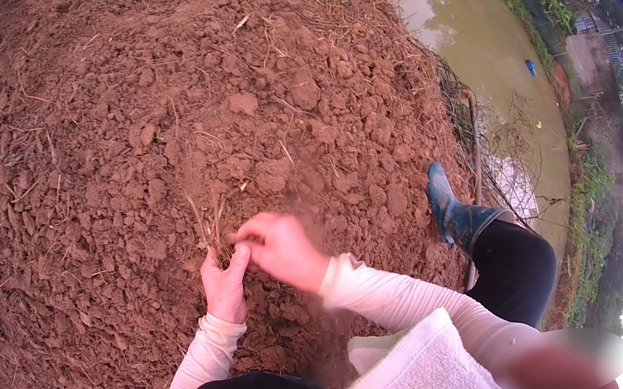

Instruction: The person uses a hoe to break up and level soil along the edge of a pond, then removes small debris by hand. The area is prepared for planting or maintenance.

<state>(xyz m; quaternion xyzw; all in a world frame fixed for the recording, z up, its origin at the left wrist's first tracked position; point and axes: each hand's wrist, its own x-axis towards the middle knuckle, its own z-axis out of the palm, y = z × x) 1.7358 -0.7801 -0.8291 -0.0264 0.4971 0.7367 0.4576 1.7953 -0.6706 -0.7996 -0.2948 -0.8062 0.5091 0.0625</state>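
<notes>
My left hand (pixel 227 284) grips a small clump of dry brown plant stalks (pixel 213 219), which stick up between its thumb and fingers. My right hand (pixel 280 248) is against the same clump from the right, its fingertips at the stalks by my left thumb; it looks slightly blurred, and whether it pinches a stalk I cannot tell. Both hands are above loose, cloddy reddish-brown soil (pixel 159 157). The lower ends of the stalks are hidden by the hands.
A blue rubber boot (pixel 451 209) on my leg stands at the soil's right edge. Beside it are a bent pipe (pixel 474 138) and bare twigs (pixel 511 163) along murky water (pixel 484 51). A white towel (pixel 417 361) hangs near my arms. Green plants line the far bank.
</notes>
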